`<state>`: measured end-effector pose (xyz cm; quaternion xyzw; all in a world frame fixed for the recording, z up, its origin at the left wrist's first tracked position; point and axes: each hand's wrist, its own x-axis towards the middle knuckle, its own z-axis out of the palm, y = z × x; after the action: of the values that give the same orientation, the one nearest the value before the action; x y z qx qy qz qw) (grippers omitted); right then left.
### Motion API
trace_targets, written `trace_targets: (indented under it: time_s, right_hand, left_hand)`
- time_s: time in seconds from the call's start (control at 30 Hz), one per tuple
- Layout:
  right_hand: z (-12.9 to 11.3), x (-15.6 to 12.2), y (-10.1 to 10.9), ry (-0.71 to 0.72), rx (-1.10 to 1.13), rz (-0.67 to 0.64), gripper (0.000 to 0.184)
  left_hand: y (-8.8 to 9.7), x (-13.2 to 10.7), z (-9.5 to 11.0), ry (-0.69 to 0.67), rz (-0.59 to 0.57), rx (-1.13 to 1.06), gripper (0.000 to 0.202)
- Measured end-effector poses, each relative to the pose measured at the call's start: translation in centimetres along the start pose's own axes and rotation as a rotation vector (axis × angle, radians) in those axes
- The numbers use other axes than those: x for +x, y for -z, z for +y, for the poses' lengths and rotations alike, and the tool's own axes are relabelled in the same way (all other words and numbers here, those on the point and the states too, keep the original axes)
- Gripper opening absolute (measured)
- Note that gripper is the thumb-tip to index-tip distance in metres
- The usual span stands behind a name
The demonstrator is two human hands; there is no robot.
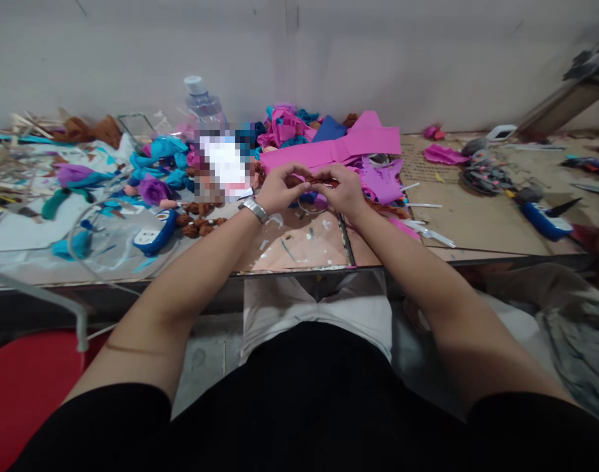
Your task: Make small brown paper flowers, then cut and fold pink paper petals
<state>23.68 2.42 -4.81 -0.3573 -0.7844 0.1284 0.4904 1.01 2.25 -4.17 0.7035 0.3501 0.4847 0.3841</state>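
The left hand [278, 190] and right hand [343, 190] are meeting just above the table [304, 246], fingertips pinching together on 1 small brown piece [312, 178] that is sitting between them, mostly hidden by the fingers. A watch [254, 210] is showing on the left wrist. A thin ring [307, 208] is lying on the table right under the hands. Just behind the hands, pink sheets [339, 147] are stretching across, and purple scraps [381, 183] are crowding close to the right of the right hand. Brown buds [196, 224] are lying near the left hand's left, with a blue glue gun [154, 236] just beyond them. A bottle [204, 105] is standing well behind the left hand. Nothing is lying between the hands and the person's body.
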Motion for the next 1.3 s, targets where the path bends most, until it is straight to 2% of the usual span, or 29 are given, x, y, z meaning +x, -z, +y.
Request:
trace_targets:
  time_s: [0.33,0.57,0.77,0.9,1.03,1.3]
  right_hand:
    - [-0.5,0.2,0.9,0.083,-0.054,-0.051,0.057]
    - [-0.2,0.2,0.6,0.082,-0.063,-0.045,0.06]
    - [-0.2,0.2,0.3,0.05,-0.036,-0.049,0.06]
    - [0.0,0.3,0.4,0.057,-0.031,-0.039,0.056]
    - [0.2,0.2,0.6,0.051,-0.032,-0.044,0.047]
    - [0.8,0.0,0.7,0.024,-0.098,-0.067,0.033]
  left_hand:
    - [0.3,0.7,-0.7,0.054,-0.008,-0.103,0.041]
    - [0.1,0.6,-0.6,0.072,-0.05,-0.173,0.051]
    - [0.0,0.6,-1.2,0.058,-0.039,-0.268,0.063]
    - [0.1,0.7,-1.5,0.084,-0.034,-0.281,0.066]
    - [0.1,0.4,-1.0,0.095,-0.049,-0.226,0.063]
    - [-0.7,0.1,-0.3,0.089,-0.001,-0.175,0.058]
